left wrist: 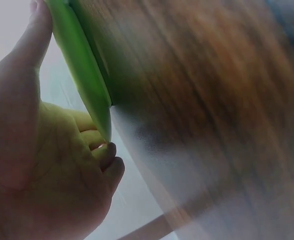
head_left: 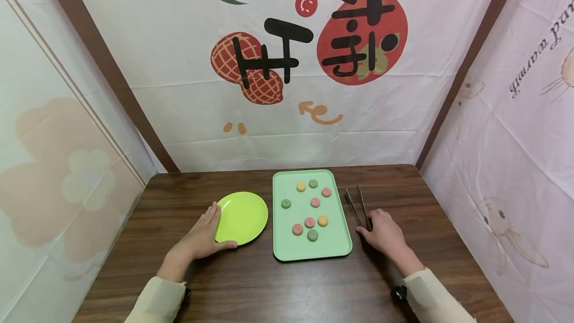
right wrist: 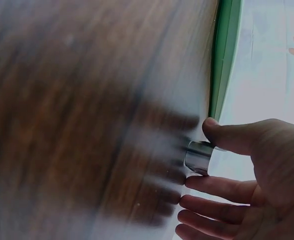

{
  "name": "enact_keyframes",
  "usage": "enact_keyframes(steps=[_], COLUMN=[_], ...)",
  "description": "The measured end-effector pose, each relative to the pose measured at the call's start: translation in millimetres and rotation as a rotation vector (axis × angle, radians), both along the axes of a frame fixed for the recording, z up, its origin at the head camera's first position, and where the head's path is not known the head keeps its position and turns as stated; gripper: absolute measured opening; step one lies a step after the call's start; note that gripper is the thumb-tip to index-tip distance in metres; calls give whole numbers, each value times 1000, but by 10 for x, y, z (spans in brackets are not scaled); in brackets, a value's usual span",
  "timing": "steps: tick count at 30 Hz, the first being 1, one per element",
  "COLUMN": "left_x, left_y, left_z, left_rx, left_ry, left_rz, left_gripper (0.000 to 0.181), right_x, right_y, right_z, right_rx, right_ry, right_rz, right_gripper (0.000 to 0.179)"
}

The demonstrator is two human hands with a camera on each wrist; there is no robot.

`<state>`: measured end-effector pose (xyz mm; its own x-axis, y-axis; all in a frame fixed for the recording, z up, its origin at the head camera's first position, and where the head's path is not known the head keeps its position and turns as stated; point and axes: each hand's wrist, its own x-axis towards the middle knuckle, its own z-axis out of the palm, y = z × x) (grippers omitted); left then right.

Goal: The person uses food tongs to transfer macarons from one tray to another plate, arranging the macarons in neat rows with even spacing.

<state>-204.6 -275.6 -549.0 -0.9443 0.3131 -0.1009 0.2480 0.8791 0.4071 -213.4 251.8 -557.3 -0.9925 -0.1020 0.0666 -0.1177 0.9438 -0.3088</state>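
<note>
My left hand lies along the left edge of a lime-green round plate, fingers extended and thumb spread along its near rim. In the left wrist view, the fingertips meet the edge of the plate. My right hand is over the near end of metal tongs, whose arms stand apart and point away. The right wrist view has the tongs' metal end between the thumb and the nearly straight fingers. Between the hands, a mint-green tray bears several pink, yellow and green macarons.
All of this stands on a dark wood-grain table. A printed white cloth hangs behind the table's far edge, and more cloth hangs along the right side. The plate lies close to the tray's left edge.
</note>
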Motion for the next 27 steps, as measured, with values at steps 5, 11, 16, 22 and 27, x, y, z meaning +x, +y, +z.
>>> enact_keyframes(steps=[5, 11, 16, 22, 27], left_x=[-5, -11, -10, -12, -26], left_y=[0, 0, 14, 22, 15], left_z=[8, 10, 17, 18, -4], left_rx=[2, -9, -13, -12, -21], left_ry=[-1, 7, 2, 6, -7], left_rz=[-2, -6, -10, -10, -6], left_gripper=[136, 136, 136, 135, 136], right_x=[-18, -26, -28, -43, -58], right_y=[-7, 5, 26, 61, 88], right_z=[7, -1, 19, 82, 132], right_rx=[-5, -28, -58, -92, -149], right_ry=[36, 51, 42, 16, -12], right_rz=[-13, -36, -56, -108, -126], right_gripper=[47, 38, 32, 32, 35])
